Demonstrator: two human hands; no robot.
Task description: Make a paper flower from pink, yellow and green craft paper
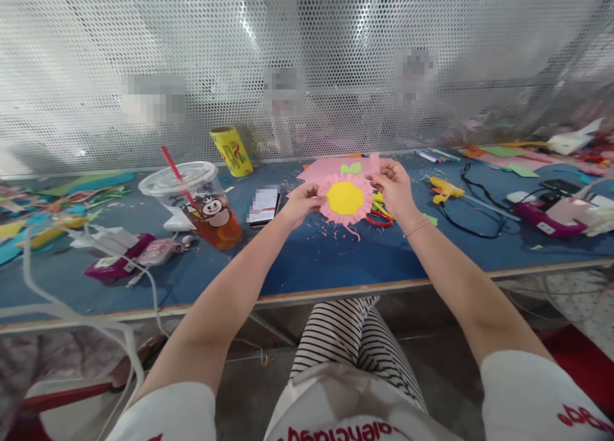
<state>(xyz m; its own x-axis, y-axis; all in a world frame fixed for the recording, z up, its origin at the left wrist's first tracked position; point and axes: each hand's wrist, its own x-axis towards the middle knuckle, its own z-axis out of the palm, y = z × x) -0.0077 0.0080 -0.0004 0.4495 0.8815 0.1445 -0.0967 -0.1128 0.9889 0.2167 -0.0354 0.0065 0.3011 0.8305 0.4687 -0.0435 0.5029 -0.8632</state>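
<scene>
A pink paper flower (345, 200) with a yellow centre is held a little above the blue table (316, 262). My left hand (301, 202) pinches its left edge with closed fingers. My right hand (394, 186) grips the right edge and a pink petal strip at the top. Behind the flower lies a pink sheet (326, 167) with a small green paper bow (350, 169). Red-handled scissors (380, 218) lie just under my right hand.
An iced tea cup (204, 203) with a red straw stands to the left, a phone (264, 206) beside it. A yellow glue gun (445, 189) with its black cable lies to the right. Paper scraps and cables crowd both table ends. A perforated metal screen closes the back.
</scene>
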